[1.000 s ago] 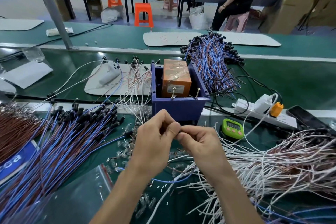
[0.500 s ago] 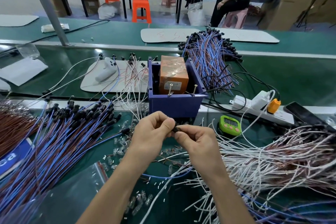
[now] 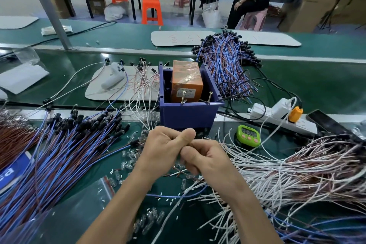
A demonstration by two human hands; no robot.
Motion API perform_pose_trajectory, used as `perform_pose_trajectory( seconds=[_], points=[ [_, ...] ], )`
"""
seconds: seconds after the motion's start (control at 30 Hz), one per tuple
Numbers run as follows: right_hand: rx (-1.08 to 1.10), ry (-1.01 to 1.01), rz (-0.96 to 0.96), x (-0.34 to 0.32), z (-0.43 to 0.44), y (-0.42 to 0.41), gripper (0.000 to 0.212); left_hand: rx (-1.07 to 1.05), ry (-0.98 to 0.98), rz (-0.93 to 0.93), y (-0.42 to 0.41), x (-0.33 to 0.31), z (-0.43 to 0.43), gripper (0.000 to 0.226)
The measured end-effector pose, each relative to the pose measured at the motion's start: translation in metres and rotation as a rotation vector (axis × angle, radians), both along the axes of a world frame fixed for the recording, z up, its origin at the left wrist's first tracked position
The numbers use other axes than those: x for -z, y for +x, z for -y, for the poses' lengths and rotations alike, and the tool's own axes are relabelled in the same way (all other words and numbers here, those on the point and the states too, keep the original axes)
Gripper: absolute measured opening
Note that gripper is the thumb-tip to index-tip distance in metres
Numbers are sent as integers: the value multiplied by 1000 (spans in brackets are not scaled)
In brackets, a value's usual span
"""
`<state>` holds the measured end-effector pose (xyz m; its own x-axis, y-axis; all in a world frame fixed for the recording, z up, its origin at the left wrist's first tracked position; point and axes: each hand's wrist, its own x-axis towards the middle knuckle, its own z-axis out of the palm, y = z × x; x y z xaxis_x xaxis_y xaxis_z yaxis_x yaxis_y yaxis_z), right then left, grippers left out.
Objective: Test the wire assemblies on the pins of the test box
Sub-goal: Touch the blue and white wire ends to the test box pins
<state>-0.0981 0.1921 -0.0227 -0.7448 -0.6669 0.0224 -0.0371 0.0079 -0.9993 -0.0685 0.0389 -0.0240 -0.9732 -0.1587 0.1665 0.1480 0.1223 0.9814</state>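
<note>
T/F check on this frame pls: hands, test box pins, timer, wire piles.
1. The left hand and right hand meet in front of the test box, clear of its pins. True.
2. The green timer lies left of the box. False: it lies to the right.
3. An orange unit sits inside the box. True.
4. The white wires pile up left of the hands. False: they lie right; blue wires lie left.
5. Both hands are open. False: each grip is curled, pinching a wire assembly.
</note>
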Motion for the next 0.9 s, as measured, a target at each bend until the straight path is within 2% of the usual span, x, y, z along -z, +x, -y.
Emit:
perform_pose_trajectory(
  seconds=[0.23, 0.3, 0.4, 0.5, 0.53, 0.63, 0.67, 0.73, 0.77, 0.9],
  points=[
    [81, -16, -40, 8, 6, 0, 26, -18, 246, 74, -8, 16, -9, 58],
    [83, 14, -75, 10, 5, 0, 21, -105, 92, 63, -7, 17, -7, 55],
    [78, 44, -135, 9, 2, -1, 23, -257, -315, -52, -1, 14, -3, 51],
    [74, 31, -134, 8, 1, 0, 24, -293, -427, -101, 1, 9, 0, 52],
    [81, 27, -135, 7, 2, 0, 23, -278, -348, -84, -1, 10, -1, 52],
    [121, 8, -124, 6, 7, 0, 28, -129, 272, 57, -9, 16, -8, 64],
    [131, -2, -111, 7, 8, 1, 32, -83, 426, 108, -11, 17, -10, 66],
    [153, -16, -95, 8, 9, 1, 38, -56, 496, 164, -14, 17, -13, 67],
    [163, -8, -96, 10, 9, 1, 38, -76, 432, 163, -14, 17, -12, 68],
    [154, 16, -86, 11, 10, 0, 28, -266, -172, -45, -12, 17, 0, 62]
  ],
)
